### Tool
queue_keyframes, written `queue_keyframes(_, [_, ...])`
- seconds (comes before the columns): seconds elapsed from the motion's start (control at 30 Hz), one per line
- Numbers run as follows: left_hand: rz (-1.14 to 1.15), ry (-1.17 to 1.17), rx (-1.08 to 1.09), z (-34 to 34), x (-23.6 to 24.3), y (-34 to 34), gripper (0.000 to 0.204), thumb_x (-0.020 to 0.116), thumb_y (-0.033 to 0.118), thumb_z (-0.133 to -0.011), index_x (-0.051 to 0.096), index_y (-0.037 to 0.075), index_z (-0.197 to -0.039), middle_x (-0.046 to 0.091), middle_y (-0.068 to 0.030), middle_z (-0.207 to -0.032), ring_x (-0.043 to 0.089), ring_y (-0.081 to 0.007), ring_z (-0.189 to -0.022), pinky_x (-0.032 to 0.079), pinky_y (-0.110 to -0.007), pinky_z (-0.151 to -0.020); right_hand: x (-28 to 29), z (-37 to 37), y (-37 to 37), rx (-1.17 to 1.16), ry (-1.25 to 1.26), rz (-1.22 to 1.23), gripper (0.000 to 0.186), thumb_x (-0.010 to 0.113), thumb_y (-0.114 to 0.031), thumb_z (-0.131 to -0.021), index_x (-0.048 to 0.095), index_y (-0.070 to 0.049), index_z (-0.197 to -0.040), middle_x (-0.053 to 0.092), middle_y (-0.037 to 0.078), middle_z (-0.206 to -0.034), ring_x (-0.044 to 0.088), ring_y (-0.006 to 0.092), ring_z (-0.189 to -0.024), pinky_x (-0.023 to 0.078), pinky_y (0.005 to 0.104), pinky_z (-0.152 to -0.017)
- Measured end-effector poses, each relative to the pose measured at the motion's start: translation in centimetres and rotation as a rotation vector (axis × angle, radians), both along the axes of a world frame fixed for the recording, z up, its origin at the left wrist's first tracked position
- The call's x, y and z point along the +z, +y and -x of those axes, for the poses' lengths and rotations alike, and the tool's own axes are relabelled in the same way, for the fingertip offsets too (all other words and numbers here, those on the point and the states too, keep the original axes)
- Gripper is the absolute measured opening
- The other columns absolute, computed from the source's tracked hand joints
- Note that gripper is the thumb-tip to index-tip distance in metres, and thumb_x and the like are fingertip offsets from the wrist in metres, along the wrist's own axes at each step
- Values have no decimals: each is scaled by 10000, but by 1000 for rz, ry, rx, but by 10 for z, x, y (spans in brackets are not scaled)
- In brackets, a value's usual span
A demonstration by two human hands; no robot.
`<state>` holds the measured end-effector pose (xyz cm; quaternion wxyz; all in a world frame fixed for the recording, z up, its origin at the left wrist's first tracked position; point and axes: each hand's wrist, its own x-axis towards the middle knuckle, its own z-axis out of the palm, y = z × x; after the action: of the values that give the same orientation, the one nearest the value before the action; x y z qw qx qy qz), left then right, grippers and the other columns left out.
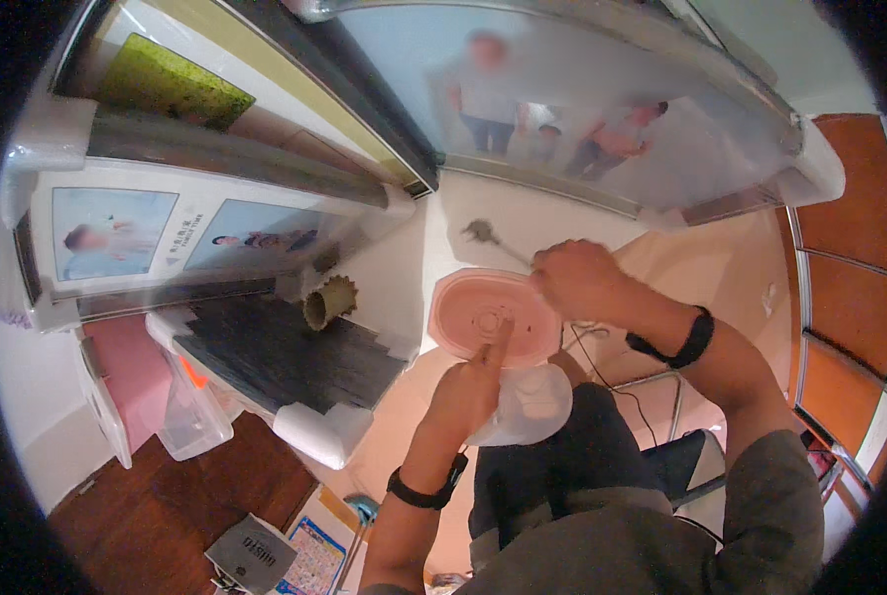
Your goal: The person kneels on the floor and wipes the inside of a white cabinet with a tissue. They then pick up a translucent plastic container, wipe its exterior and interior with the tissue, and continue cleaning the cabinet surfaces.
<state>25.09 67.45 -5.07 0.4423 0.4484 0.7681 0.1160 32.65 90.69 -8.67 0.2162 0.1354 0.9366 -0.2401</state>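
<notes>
The left hand's thumb and curled fingers are mostly hidden, so how its grip closes cannot be told; the left hand (463, 392) lies at the near edge of a pink oval basin (451, 297) with an angular rim, index finger stretched out over the inside. Small dark specks and a ring-shaped feature show on the basin's bottom, partly covered by that finger. Just below the basin, a translucent whitish plastic container (544, 405) is partly hidden by the left hand, and whether the two pieces join cannot be made out.

The right hand (577, 283), at the basin's far right edge, has its fingers pressed together, pinching a thin pale rod (508, 248) that ends in a dark grey ragged tip; the tip is too blurred to identify, and the hand covers the rod's other end. The basin sits between the hands, in front of the person's lap.

A thin dark cable (620, 394) loops beside the right knee. To the left, a beige ribbed vase (329, 303) with a scalloped rim lies near a dark grey slab (265, 342) with white padded corners. Wrapped picture panels (602, 124) stand close beyond the work, their images clouded by the covering. A grey box (250, 553) lies at lower left, and orange-brown panels (845, 258) at far right are cut by the dark fisheye edge.
</notes>
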Motion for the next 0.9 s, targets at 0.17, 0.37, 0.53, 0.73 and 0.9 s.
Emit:
queue_keyframes(0.17, [-143, 122, 170, 17, -26, 1, 666, 529, -54, -780, 426, 87, -1423, 616, -274, -1179, 654, -472, -846, 539, -543, -732, 10, -26, 60, -26, -34, -286, 203, 607, -234, -874, 710, -60, -895, 712, 149, -861, 699, 339, -822, 566, 474, -681])
queue_keyframes(0.37, [-365, 157, 384, 35, -70, 5, 558, 479, -122, -778, 593, 75, -1287, 625, -221, -1179, 646, -447, -971, 528, -501, -827, -58, -30, 58, 3, -13, -393, 158, 608, -216, -882, 698, -88, -907, 713, 101, -870, 696, 287, -840, 562, 448, -664])
queue_keyframes(0.53, [-419, 147, 610, 34, -88, 10, 600, 472, -175, -748, 609, 68, -1280, 618, -208, -1184, 628, -423, -1052, 520, -452, -901, -110, 15, 38, -66, 9, -313, 178, 587, -154, -863, 688, -69, -982, 718, 114, -890, 716, 297, -839, 587, 439, -674])
queue_keyframes(0.73, [-419, 242, 646, 34, -108, 4, 619, 484, -185, -741, 596, 61, -1297, 597, -207, -1224, 604, -419, -1119, 509, -451, -942, -194, 30, 35, -167, 11, -295, 222, 561, -265, -949, 679, -78, -933, 707, 144, -927, 695, 297, -913, 564, 438, -740])
queue_keyframes(0.9, [-334, 198, 668, 29, -122, -7, 642, 491, -175, -750, 584, 92, -1327, 573, -188, -1286, 598, -418, -1137, 507, -452, -963, -180, 18, 41, -374, 82, -172, 255, 585, -279, -933, 673, -58, -1025, 717, 154, -954, 711, 331, -858, 585, 431, -726])
